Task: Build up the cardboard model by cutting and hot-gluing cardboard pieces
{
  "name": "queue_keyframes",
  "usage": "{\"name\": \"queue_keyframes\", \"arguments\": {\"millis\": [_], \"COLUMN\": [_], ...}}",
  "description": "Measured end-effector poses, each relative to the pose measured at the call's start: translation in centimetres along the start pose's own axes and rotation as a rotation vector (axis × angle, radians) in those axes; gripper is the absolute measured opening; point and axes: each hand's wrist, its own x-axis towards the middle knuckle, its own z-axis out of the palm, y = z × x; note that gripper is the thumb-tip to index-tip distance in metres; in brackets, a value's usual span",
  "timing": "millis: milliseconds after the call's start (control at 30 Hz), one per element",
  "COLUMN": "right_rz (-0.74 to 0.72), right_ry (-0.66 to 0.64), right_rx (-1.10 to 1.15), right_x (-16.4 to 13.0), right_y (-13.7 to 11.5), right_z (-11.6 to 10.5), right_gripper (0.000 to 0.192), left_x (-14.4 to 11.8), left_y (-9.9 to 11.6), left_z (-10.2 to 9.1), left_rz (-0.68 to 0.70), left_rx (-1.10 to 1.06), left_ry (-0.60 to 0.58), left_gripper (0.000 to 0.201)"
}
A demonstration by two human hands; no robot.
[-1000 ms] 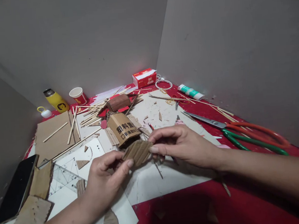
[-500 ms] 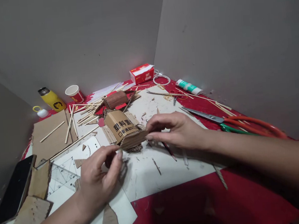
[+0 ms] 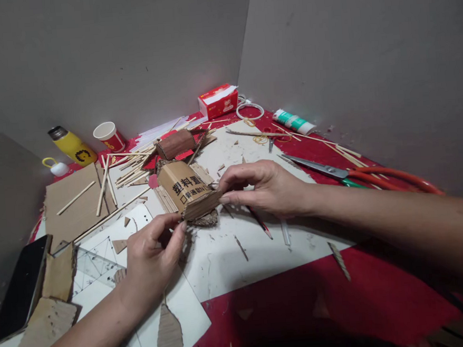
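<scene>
A small cardboard model with a curved printed piece (image 3: 182, 183) on top sits at the middle of the white sheet (image 3: 222, 269). Along its front edge runs a narrow corrugated cardboard strip (image 3: 202, 205). My right hand (image 3: 266, 188) pinches the strip's right end between thumb and fingers. At the near left corner, my left hand (image 3: 153, 253) has its thumb and forefinger pinched on the strip's other end. Jagged cardboard shows beneath the strip. Directly behind is another cardboard part with a brown rolled top (image 3: 176, 144).
Large scissors (image 3: 334, 172) with orange handles lie at right. A pencil (image 3: 263, 225) is below my right hand. Wooden sticks (image 3: 130, 172), a paper cup (image 3: 110, 137) and a yellow bottle (image 3: 73, 146) stand or lie behind. A black phone (image 3: 21, 288) and cardboard scraps (image 3: 169, 334) are left.
My left fingertips have come closer in against the strip's left corner. The right hand keeps its pinch. The whole view has shifted slightly.
</scene>
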Motion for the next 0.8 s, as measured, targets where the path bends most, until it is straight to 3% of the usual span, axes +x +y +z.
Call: {"name": "queue_keyframes", "arguments": {"millis": [333, 633, 733, 800], "right_rz": [-0.074, -0.079, -0.128, -0.181], "right_ry": [-0.087, -0.075, -0.069, -0.066], "right_rx": [-0.119, -0.133, -0.165, -0.196], "right_x": [0.16, 0.2, 0.22, 0.27], "right_y": [0.42, 0.76, 0.45, -0.18], "right_z": [0.11, 0.28, 0.16, -0.06], "right_gripper": [0.007, 0.006, 0.006, 0.006], "left_x": [0.11, 0.13, 0.06, -0.01], "left_y": [0.22, 0.75, 0.72, 0.7], "left_z": [-0.21, -0.07, 0.06, -0.02], "left_rz": [-0.144, -0.05, -0.067, -0.086], "left_rx": [-0.094, -0.011, -0.037, -0.103], "left_ry": [0.001, 0.011, 0.031, 0.032], "left_gripper": [0.006, 0.0, 0.006, 0.022]}}
